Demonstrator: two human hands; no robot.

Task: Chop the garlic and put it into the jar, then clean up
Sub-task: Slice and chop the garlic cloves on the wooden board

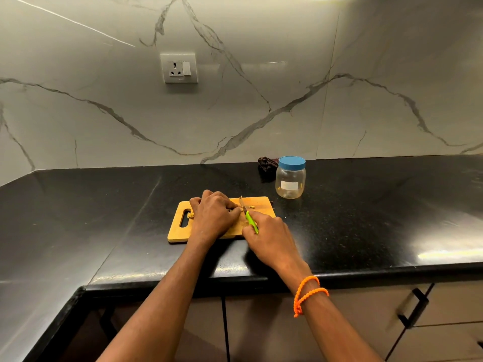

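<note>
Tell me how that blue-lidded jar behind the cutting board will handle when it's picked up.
The jar looks like clear plastic and nearly empty, so it is probably light and not very fragile. It stands upright on a broad base, so a nudge would likely slide it on the glossy black counter rather than tip it. Its smooth wall may be slippery.

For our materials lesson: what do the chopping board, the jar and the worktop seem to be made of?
Chopping board: probably wood or bamboo, matt tan with a layered edge. Jar: clear, likely plastic, with a blue lid. Worktop: polished dark stone, perhaps granite; speckled, reflective.
</note>
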